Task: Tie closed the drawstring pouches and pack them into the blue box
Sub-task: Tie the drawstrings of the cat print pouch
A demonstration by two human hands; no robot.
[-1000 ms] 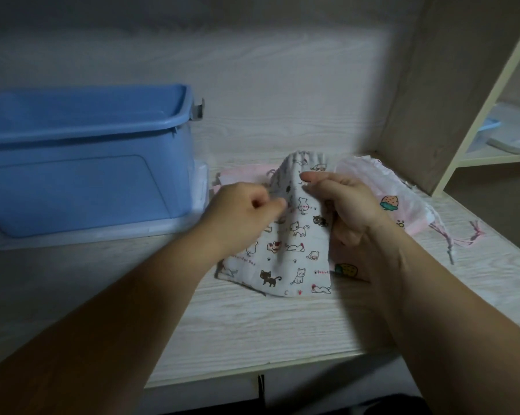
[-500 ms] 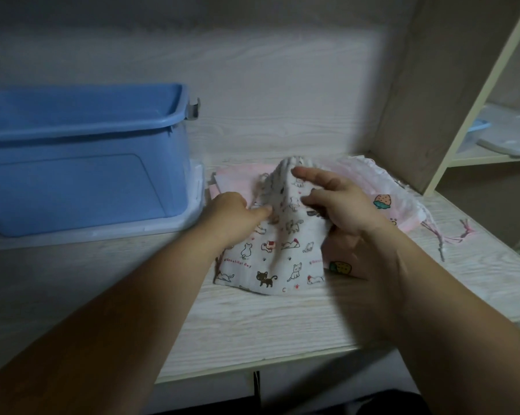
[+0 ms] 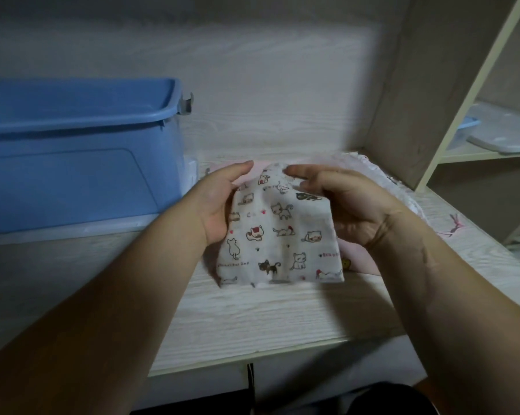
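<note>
White pouch (image 3: pixel 279 235) with cartoon cats (some red accents); pink pouches (image 3: pixel 360 262) beneath; blue box (image 3: pixel 82 163); pale woodgrain desk (image 3: pixel 252 319).

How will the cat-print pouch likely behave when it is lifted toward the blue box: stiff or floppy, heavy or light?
Probably floppy: the cat-print pouch is thin cloth that creases and bunches toward its top between the left hand and right hand. Likely light, since it looks flat and unfilled. Cloth should not roll.

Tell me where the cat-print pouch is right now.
In the head view the cat-print pouch is centre frame on the desk, held between the left hand and right hand, right of the blue box, overlapping a pink pouch.
</note>
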